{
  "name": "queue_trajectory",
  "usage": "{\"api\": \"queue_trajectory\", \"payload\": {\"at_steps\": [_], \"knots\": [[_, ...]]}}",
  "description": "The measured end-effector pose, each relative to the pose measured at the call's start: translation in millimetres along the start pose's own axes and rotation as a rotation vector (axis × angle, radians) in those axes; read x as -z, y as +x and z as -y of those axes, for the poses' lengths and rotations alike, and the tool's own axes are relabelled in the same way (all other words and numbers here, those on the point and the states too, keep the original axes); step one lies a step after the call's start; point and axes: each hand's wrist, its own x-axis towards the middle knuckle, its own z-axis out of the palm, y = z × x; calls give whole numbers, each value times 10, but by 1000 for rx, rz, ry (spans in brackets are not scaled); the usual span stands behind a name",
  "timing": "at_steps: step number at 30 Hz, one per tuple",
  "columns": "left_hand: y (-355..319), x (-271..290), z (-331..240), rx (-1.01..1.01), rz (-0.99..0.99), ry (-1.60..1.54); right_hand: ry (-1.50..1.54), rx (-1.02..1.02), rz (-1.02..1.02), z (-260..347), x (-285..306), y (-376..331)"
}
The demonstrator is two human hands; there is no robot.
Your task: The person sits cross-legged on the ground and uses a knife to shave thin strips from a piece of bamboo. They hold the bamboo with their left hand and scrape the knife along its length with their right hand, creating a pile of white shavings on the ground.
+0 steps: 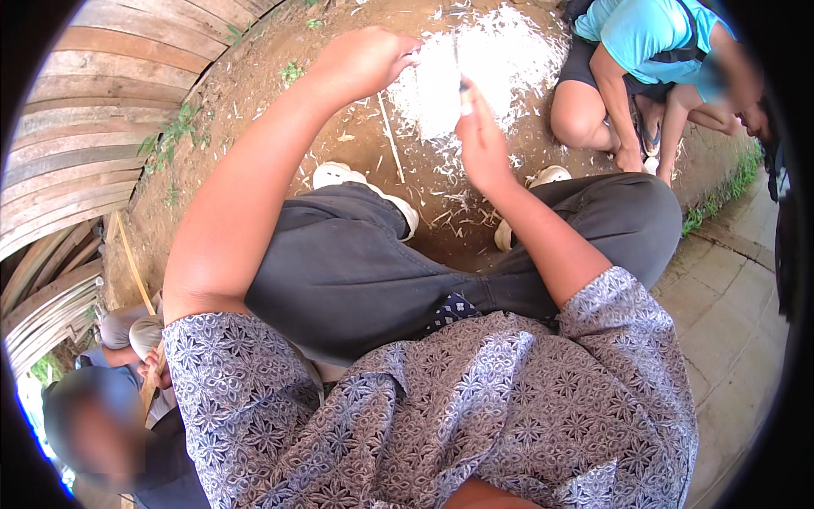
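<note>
My left hand (pixel 360 61) is out at the far left of my knees, closed in a fist around the left end of a pale strip (pixel 437 72), probably split bamboo, though glare washes it out and I cannot tell its exact edges. The strip's long axis runs left to right, from that fist across to my right hand (pixel 482 140), which sits slightly nearer me and pinches a small dark-handled knife (pixel 464 95), blade upward, touching the strip's right end. So the strip lies just left of and above my right fingers, and my right hand is the nearer one to the cutting point. I count one strip, one knife, one heap of white shavings (pixel 500 51) on the dirt beyond, one loose thin stick (pixel 390 136) lying near-to-far, my two white shoes (pixel 339 176), and two other people: one crouching far right (pixel 644 51), one near left.
</note>
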Motion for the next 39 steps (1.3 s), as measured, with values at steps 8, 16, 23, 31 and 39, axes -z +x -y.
{"api": "queue_trajectory", "payload": {"at_steps": [8, 16, 23, 31, 39], "knots": [[-63, -5, 78, -27, 37, 36, 136, -70, 40, 426, 79, 12], [-6, -8, 19, -85, 44, 63, -344, -127, 207, -489, 1, 27], [-63, -23, 51, -47, 16, 24, 4, -102, 75, 340, 59, -43], [-35, -28, 64, -75, 1, 22, -45, -82, 86, -114, -41, 32], [23, 42, 36, -99, 55, 35, -349, -110, 240, -832, -32, 0]]}}
